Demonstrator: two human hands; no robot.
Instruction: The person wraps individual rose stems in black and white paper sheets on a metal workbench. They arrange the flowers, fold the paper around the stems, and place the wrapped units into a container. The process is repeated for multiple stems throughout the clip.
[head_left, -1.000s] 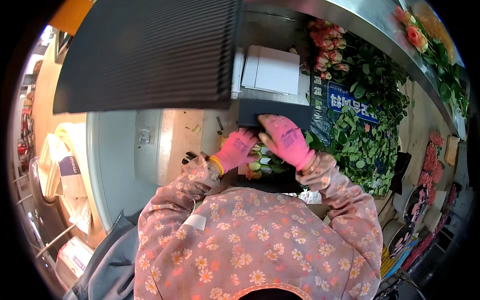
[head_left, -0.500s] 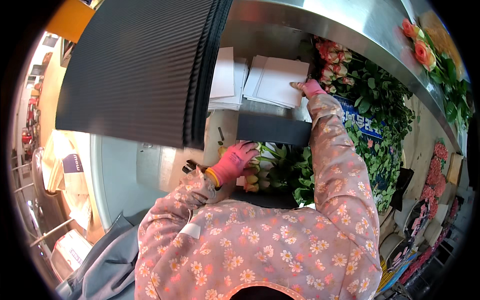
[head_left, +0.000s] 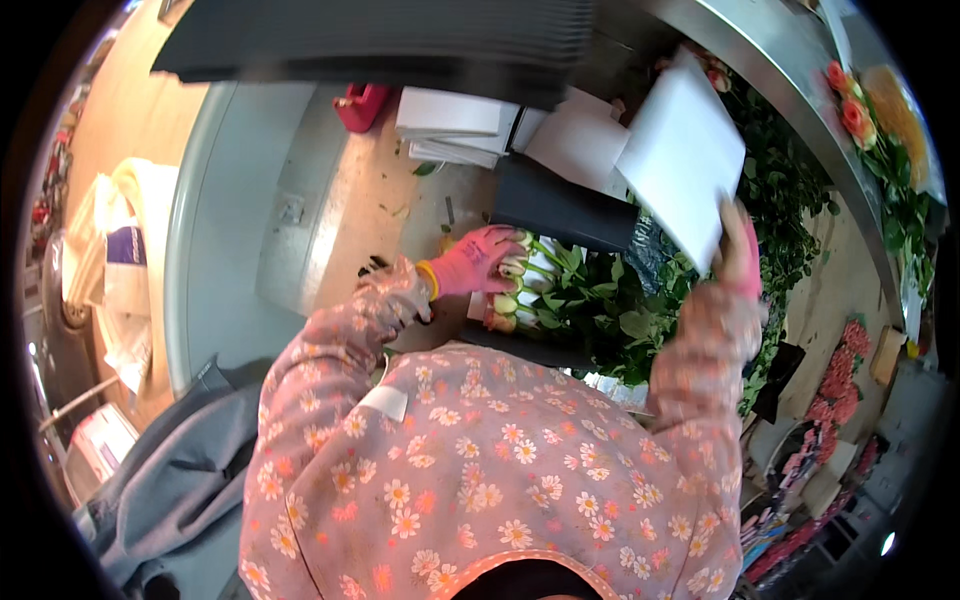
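A bunch of roses (head_left: 515, 290), pale buds tipped with pink, is lying on the workbench (head_left: 350, 215) just in front of the person, its heads pointing toward the person's left and its green leaves (head_left: 600, 300) spreading away to the right. The left hand (head_left: 480, 262), wearing a pink glove with a yellow cuff, is lying over the bud end of the bunch, fingers curled loosely around the heads and touching them, more a cupping press than a tight fist. Part of the bunch is resting against a dark, flat folded sheet (head_left: 560, 210) lying just beyond it.

The right hand (head_left: 742, 255), also in a pink glove, is lifted above the foliage and is pinching the lower edge of a white sheet of paper (head_left: 680, 180), holding it up tilted in the air; the hand is blurred, so how far the fingers are closed cannot be read beyond the grip on the sheet.

Farther back on the bench, a stack of white paper (head_left: 455, 125) is sitting beside a small red tool (head_left: 362, 103), under the edge of a dark corrugated panel (head_left: 380, 40). To the right, a mass of green rose foliage (head_left: 790, 230) is filling the space below a metal shelf (head_left: 790, 80) carrying orange-pink roses (head_left: 850, 105). Both sleeves (head_left: 480, 460) are showing a pink floral print.
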